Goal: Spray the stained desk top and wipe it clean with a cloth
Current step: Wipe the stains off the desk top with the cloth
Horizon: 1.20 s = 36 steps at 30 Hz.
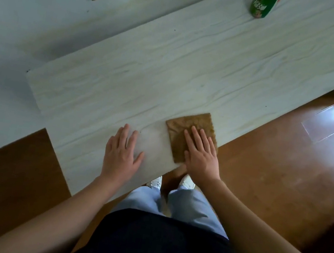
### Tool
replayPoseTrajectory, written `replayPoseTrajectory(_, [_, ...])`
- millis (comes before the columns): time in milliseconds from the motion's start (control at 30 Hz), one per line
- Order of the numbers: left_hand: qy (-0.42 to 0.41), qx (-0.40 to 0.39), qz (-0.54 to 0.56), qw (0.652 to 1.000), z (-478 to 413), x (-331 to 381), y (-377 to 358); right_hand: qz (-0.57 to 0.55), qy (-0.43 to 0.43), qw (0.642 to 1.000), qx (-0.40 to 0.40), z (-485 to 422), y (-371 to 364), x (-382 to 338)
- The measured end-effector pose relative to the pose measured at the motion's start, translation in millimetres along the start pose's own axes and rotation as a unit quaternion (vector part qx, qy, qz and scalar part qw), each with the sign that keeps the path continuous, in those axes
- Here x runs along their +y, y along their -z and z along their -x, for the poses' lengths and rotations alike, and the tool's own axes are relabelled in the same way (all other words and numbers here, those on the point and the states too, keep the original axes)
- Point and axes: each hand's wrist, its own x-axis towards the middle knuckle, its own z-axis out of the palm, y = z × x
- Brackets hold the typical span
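The wiping step looks to be underway. The person's right grip (200, 155) is pressing flat, fingers straight, on the brown cloth (193, 122), clasping nothing. The cloth is lying at the near edge of the white wood-grain tabletop (172, 61). The left grip (121, 152) is resting open-palmed on the bare surface just beside the cloth, also holding nothing. The green spray can (264, 6) is standing well apart at the far end. Yellowish streaks (260, 58) are showing farther along, so the next move is probably calling for sliding the cloth outward under steady pressure.
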Motion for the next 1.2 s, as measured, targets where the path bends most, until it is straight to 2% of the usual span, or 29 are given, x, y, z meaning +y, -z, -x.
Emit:
replayPoseTrajectory(167, [-0.032,0.001,0.016,0.999,-35.8,47.3,-2.7,-0.013,-0.078,0.996,0.029,-28.7,25.6,62.2])
replayPoseTrajectory(367, [-0.036,0.014,0.026,0.999,-84.2,111.3,-7.6,-0.014,-0.113,0.992,0.048,-65.4,58.5,156.9])
replayPoseTrajectory(633, [0.053,0.008,0.013,0.998,-128.2,203.3,-16.0,0.009,-0.057,0.998,0.034,-127.6,118.9,301.6])
replayPoseTrajectory(733, [0.098,-0.001,0.010,0.995,-135.7,227.1,-18.5,0.007,-0.056,0.998,0.023,-150.3,137.9,333.0])
replayPoseTrajectory(833, [0.148,-0.015,0.026,0.988,-142.2,241.0,-16.5,-0.008,-0.065,0.998,0.019,-155.5,138.0,329.3])
replayPoseTrajectory(900, [0.153,-0.014,0.024,0.988,-144.1,244.5,-15.4,-0.017,-0.061,0.998,0.027,-148.6,129.8,313.5])
replayPoseTrajectory(1100, [0.144,-0.023,0.009,0.989,-143.3,243.5,-14.5,-0.012,0.054,0.998,-0.003,-91.9,90.6,237.8])
replayPoseTrajectory(1200, [0.127,-0.025,0.009,0.992,-141.1,239.7,-11.6,-0.010,0.067,0.998,-0.017,-59.5,71.0,210.1])
